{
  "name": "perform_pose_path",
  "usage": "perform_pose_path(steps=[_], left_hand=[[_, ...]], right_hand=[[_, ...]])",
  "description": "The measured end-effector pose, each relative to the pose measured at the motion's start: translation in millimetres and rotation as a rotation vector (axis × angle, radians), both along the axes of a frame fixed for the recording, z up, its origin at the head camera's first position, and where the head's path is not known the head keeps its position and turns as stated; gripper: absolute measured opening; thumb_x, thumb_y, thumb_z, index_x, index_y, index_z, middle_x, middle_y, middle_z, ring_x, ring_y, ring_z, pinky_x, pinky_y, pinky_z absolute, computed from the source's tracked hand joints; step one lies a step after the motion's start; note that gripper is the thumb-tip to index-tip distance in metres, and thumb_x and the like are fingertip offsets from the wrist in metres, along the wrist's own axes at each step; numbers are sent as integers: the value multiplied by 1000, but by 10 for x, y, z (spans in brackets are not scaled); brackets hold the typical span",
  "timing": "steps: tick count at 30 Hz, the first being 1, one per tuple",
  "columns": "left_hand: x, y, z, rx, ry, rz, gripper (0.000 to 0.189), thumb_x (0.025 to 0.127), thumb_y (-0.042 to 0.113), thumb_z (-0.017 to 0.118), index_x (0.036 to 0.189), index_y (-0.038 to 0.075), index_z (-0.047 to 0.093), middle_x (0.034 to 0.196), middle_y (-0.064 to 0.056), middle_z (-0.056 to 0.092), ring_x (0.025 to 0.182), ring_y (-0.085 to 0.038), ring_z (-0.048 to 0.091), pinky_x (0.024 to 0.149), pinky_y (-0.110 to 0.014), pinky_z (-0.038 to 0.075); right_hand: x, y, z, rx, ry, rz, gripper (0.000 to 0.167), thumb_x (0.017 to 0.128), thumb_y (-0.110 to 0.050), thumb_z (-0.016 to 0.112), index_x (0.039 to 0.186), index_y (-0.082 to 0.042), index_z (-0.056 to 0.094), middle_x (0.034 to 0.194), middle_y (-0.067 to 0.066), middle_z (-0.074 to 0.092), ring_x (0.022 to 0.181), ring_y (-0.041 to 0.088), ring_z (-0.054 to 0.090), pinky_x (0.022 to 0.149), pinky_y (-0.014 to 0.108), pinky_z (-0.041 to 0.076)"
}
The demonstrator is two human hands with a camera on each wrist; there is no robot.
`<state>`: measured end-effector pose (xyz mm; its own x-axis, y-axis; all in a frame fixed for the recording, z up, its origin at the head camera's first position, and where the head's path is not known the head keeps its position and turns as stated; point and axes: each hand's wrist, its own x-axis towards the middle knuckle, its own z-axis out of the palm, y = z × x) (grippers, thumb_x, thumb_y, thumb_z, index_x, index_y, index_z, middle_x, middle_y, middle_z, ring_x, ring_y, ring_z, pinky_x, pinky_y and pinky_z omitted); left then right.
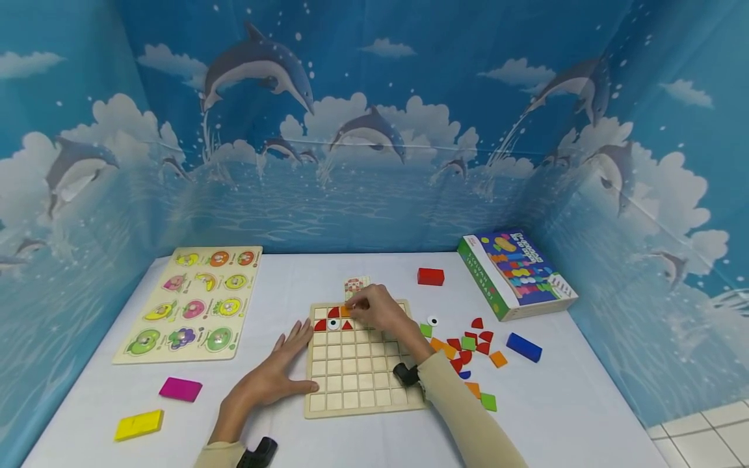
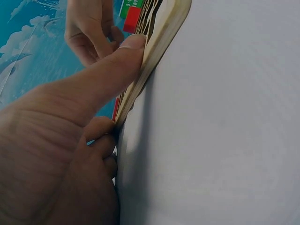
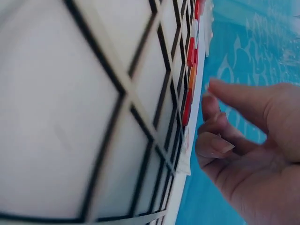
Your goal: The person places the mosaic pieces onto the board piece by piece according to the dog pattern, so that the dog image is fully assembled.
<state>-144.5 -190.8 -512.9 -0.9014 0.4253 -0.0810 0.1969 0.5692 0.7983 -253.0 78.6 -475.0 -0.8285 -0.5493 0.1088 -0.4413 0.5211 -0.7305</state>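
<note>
A wooden grid board [image 1: 358, 381] lies on the white table. My left hand [image 1: 266, 377] is spread along its left side, with the thumb [image 2: 133, 42] resting on the rim. At the board's far edge is my right hand [image 1: 383, 311], its fingers bent and thumb near the fingertips. In the right wrist view no piece shows between these fingers, which stand off the board. Beside them sit an orange tile [image 3: 192, 77] and a red piece [image 3: 187, 108]. A white eye disc [image 1: 333, 324], red quarter pieces [image 1: 320, 325] and a red triangle [image 1: 347, 325] occupy the upper left cells.
Loose red, orange and green pieces [image 1: 468, 343] lie right of the board. A pattern card [image 1: 355, 285] is behind it. Around stand a game box [image 1: 515, 273], a fruit puzzle board [image 1: 193, 305], and red [image 1: 430, 277], blue [image 1: 524, 348], magenta [image 1: 181, 389] and yellow blocks [image 1: 139, 425].
</note>
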Motion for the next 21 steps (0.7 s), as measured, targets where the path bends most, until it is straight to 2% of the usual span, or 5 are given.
perform_pose_path(steps=[5, 11, 13, 18, 21], left_hand=[[4, 4, -11, 23, 6, 4, 118, 80, 31, 96, 172, 8, 25, 181, -13, 14, 168, -36, 2, 137, -47, -6], [-10, 21, 16, -11, -19, -13, 117, 84, 27, 95, 172, 9, 21, 181, -10, 10, 168, -32, -1, 137, -55, -4], [-9, 20, 19, -24, -23, -7, 116, 84, 27, 95, 172, 9, 22, 181, -10, 10, 168, -33, -1, 137, -56, -4], [-8, 12, 15, -36, -24, 1, 116, 84, 27, 95, 173, 10, 22, 182, -7, 10, 168, -31, -2, 137, -54, -5], [-13, 5, 8, -36, -24, -1, 117, 84, 27, 95, 173, 11, 21, 182, -7, 9, 168, -31, -2, 137, -54, -5]], right_hand=[[-54, -85, 10, 74, 26, 126, 24, 103, 3, 67, 124, 5, 78, 91, 15, 75, 58, 8, 42, 57, 21, 35], [-62, -142, -28, 159, 33, 71, 26, 104, 3, 64, 125, 1, 79, 124, 17, 78, 58, 10, 43, 59, 23, 36], [-59, -140, -30, 159, 27, 71, 26, 105, 2, 64, 126, 0, 79, 126, 17, 77, 61, 10, 46, 61, 24, 38], [-74, -45, 19, 88, 44, 113, 25, 105, 3, 64, 126, 3, 78, 122, 19, 77, 71, 9, 57, 64, 22, 46], [-83, 83, 47, 57, 68, 82, 22, 104, 4, 65, 122, 4, 79, 111, 19, 78, 69, 11, 55, 64, 24, 46]])
